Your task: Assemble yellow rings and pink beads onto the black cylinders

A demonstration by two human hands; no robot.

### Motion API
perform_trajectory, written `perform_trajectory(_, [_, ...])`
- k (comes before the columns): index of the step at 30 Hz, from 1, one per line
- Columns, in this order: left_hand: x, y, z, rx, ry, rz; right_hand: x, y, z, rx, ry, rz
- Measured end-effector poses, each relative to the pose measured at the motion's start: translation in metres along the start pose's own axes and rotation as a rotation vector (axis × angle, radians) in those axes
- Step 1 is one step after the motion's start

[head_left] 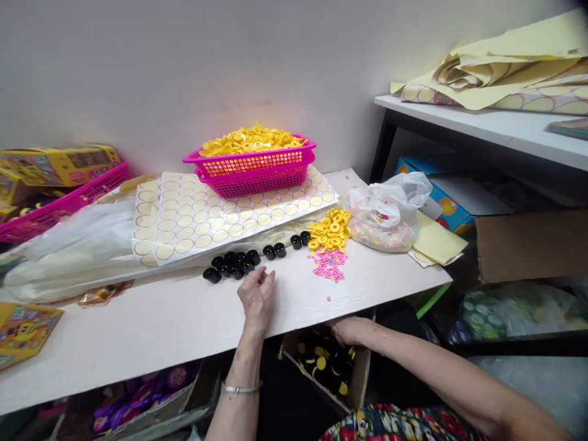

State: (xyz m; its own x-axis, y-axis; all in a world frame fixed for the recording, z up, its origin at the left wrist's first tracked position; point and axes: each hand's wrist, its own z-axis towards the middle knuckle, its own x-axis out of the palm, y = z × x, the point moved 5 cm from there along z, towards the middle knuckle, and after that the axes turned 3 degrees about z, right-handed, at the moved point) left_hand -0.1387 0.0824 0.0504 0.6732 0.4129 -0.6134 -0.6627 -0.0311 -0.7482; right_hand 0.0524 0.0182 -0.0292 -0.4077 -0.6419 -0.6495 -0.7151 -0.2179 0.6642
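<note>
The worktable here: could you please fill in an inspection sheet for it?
Surface: white table, partly covered.
Job's things: black caps clustered by the left hand; yellow rings and pink beads beside them.
Clutter: sticker sheet, pink basket heaped with yellow parts, plastic bag.
Grippers: left hand resting open on the table; right hand reaching into a box below the edge, fingers hidden.
Cables: nothing seen.
Surroundings: shelf with yellow paper at right.

The right hand [350, 331] is reaching under the tabletop [184, 318] edge, which is hiding its fingers; the box [328, 367] contents are looking too dim to identify.
</note>
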Motion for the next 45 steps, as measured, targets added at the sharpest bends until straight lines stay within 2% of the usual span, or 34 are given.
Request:
perform_trajectory(3, [0.016, -0.015, 0.021, 0.092, 0.032, 0.255, -0.007, 0.003, -0.029, -0.020, 0.128, -0.092])
perform_trajectory(5, [0.030, -0.026, 0.031, 0.145, 0.088, 0.460, -0.016, 0.008, -0.048, -0.066, 0.235, 0.007])
perform_trajectory(6, [0.036, -0.031, 0.035, 0.154, 0.113, 0.552, -0.024, 0.010, -0.055, -0.082, 0.235, 0.108])
perform_trajectory(7, [0.040, -0.033, 0.038, 0.150, 0.134, 0.630, -0.035, 0.012, -0.058, -0.093, 0.175, 0.209])
perform_trajectory(9, [0.048, -0.036, 0.044, 0.133, 0.170, 0.733, -0.060, 0.012, -0.058, -0.109, -0.081, 0.283])
perform_trajectory(11, [0.051, -0.037, 0.048, 0.122, 0.193, 0.772, -0.079, 0.012, -0.054, -0.133, -0.336, 0.182])
perform_trajectory(13, [0.052, -0.036, 0.051, 0.101, 0.203, 0.769, -0.084, 0.013, -0.046, -0.123, -0.445, 0.032])
perform_trajectory(16, [0.048, -0.034, 0.051, 0.061, 0.206, 0.686, -0.077, 0.017, -0.033, -0.110, -0.454, -0.169])
perform_trajectory(19, [0.042, -0.033, 0.040, 0.036, 0.223, 0.513, -0.068, 0.020, -0.026, -0.118, -0.445, -0.312])
perform_trajectory(25, [0.042, -0.034, -0.003, 0.044, 0.237, 0.101, -0.066, 0.016, -0.022, -0.051, -0.434, -0.356])
perform_trajectory(28, [0.051, -0.031, -0.022, -0.054, 0.319, -0.129, -0.068, 0.016, -0.023, -0.029, -0.444, -0.343])
perform_trajectory(31, [0.058, -0.027, -0.037, -0.119, 0.345, -0.253, -0.075, 0.019, -0.025, -0.101, -0.567, -0.222])
perform_trajectory(34, [0.064, -0.030, -0.048, -0.058, 0.351, -0.330, -0.085, 0.025, -0.027, -0.242, -0.730, -0.084])
perform_trajectory(36, [0.068, -0.031, -0.054, -0.028, 0.353, -0.366, -0.090, 0.030, -0.024, -0.293, -0.756, -0.080])
perform_trajectory(45, [0.072, -0.034, -0.060, 0.017, 0.346, -0.440, -0.097, 0.054, -0.005, -0.233, -0.537, -0.395])
